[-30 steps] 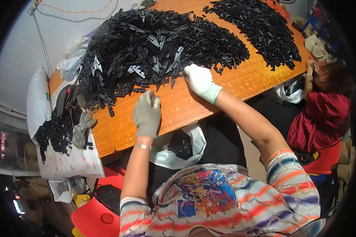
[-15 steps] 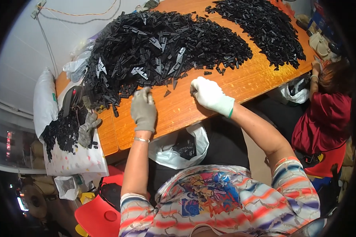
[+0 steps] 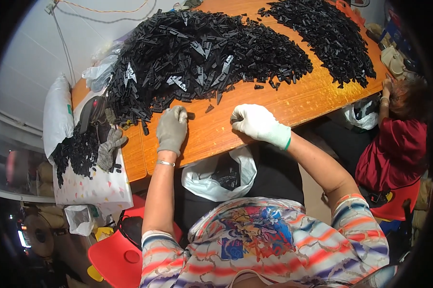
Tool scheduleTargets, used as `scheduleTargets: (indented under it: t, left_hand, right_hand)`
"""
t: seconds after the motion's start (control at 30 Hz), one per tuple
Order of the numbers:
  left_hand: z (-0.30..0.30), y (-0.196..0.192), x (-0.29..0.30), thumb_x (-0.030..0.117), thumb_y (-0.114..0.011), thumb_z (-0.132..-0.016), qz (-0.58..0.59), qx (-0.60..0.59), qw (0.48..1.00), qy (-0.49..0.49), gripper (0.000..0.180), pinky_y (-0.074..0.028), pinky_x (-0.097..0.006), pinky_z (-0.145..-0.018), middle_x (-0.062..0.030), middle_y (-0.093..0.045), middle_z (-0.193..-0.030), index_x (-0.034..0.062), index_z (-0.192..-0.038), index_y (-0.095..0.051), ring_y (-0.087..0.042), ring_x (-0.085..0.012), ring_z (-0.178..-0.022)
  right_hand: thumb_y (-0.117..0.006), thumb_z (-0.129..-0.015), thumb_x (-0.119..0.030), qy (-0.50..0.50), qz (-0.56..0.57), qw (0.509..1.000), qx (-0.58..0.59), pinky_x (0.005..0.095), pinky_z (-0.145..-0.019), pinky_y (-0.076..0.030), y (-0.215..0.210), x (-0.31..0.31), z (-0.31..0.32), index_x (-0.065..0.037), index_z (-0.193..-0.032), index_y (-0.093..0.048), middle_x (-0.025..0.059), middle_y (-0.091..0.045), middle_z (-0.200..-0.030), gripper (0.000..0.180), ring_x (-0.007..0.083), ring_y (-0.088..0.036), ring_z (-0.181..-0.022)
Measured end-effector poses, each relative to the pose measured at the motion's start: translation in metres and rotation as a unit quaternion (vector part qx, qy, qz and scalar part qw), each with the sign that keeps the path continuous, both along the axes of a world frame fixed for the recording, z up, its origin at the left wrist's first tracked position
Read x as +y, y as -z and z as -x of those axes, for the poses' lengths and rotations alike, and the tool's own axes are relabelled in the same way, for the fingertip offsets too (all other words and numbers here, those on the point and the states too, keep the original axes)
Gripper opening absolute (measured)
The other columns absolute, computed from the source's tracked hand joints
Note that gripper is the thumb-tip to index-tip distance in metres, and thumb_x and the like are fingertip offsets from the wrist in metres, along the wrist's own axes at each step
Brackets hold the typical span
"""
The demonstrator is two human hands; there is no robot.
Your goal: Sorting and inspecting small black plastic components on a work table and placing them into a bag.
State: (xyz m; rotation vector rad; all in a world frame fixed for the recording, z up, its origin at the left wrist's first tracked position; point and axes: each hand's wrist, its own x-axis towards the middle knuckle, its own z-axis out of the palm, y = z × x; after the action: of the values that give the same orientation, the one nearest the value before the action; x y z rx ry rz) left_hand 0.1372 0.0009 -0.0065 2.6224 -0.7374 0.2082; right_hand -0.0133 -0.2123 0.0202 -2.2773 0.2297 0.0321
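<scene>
My left hand [image 3: 172,128], in a grey glove, is closed over the table by the near edge of a big heap of black plastic pieces [image 3: 178,62]. A small black plastic piece [image 3: 191,115] sticks out at its fingertips on the right side. To the right, my right hand [image 3: 258,124] wears a white glove with a green cuff. Its fingers are curled together above the bare wood, and whatever they may hold is hidden. One loose black piece [image 3: 209,109] lies between the hands and the heap. Some pieces in the heap are larger, pointed and shiny.
A second black heap [image 3: 329,43] covers the far right of the wooden table [image 3: 216,139]. An open white bag [image 3: 192,185] hangs below the near edge. At left are a spare grey glove [image 3: 112,146] and a white sack [image 3: 58,115]. A person in maroon [image 3: 394,149] sits at right.
My left hand has drawn slightly back from the heap, and a small black piece now shows at its fingertips. The right hand stays closed in nearly the same place. The whole view has shifted slightly.
</scene>
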Motion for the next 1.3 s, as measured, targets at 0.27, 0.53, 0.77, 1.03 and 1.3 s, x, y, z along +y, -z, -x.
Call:
scheduleTargets:
  t: [0.27, 0.53, 0.77, 1.03, 1.3]
  left_hand:
    - [0.022, -0.005, -0.008, 0.022, -0.066, -0.083, 0.016, 0.023, 1.0, 0.01, 0.016, -0.049, -0.041, -0.082, -0.0106, -0.066, -0.101, 0.0122, -0.096, -0.067, -0.062, -0.0311, -0.092]
    - [0.035, -0.001, -0.01, 0.022, -0.066, -0.085, 0.07, 0.026, 0.996, -0.047, 0.024, -0.049, -0.041, -0.084, -0.0129, -0.066, -0.105, 0.0072, -0.104, -0.064, -0.062, -0.0313, -0.1]
    - [0.034, 0.002, -0.016, 0.023, -0.069, -0.083, 0.009, 0.037, 0.995, -0.093, 0.025, -0.049, -0.042, -0.082, -0.0134, -0.067, -0.102, 0.0067, -0.102, -0.065, -0.063, -0.0325, -0.097]
    - [0.038, 0.002, -0.012, 0.022, -0.07, -0.082, -0.009, 0.017, 0.997, -0.073, 0.02, -0.049, -0.044, -0.077, -0.0141, -0.065, -0.094, 0.0068, -0.092, -0.063, -0.062, -0.0332, -0.09]
    - [0.051, 0.019, -0.003, 0.015, -0.065, -0.086, 0.166, -0.041, 0.985, -0.01, 0.026, -0.049, -0.043, -0.074, -0.0133, -0.065, -0.091, 0.0067, -0.109, -0.06, -0.062, -0.0305, -0.088]
  right_hand:
    - [-0.064, -0.084, -0.025, -0.021, -0.104, 0.993, 0.049, 0.0325, -0.07, -0.051, -0.001, 0.012, 0.004, -0.006, -0.089, -0.071, 0.0107, -0.07, -0.08, 0.021, 0.0198, -0.066, -0.073]
    - [-0.061, -0.087, -0.025, -0.045, -0.048, 0.997, 0.05, 0.031, -0.071, -0.05, 0.002, 0.01, 0.007, -0.005, -0.094, -0.071, 0.0094, -0.069, -0.077, 0.023, 0.0216, -0.065, -0.07]
    - [-0.063, -0.086, -0.023, -0.015, -0.084, 0.996, -0.007, 0.0303, -0.071, -0.05, 0.006, 0.014, 0.009, -0.004, -0.096, -0.069, 0.01, -0.07, -0.081, 0.023, 0.0195, -0.065, -0.07]
    - [-0.065, -0.085, -0.022, -0.023, -0.125, 0.992, 0.02, 0.0271, -0.071, -0.051, 0.003, 0.022, 0.013, -0.003, -0.098, -0.07, 0.0086, -0.071, -0.08, 0.023, 0.0144, -0.067, -0.074]
    - [-0.061, -0.084, -0.023, 0.01, -0.06, 0.987, -0.146, 0.0328, -0.073, -0.052, 0.021, 0.032, 0.009, -0.004, -0.098, -0.07, 0.0118, -0.07, -0.087, 0.025, 0.024, -0.068, -0.08]
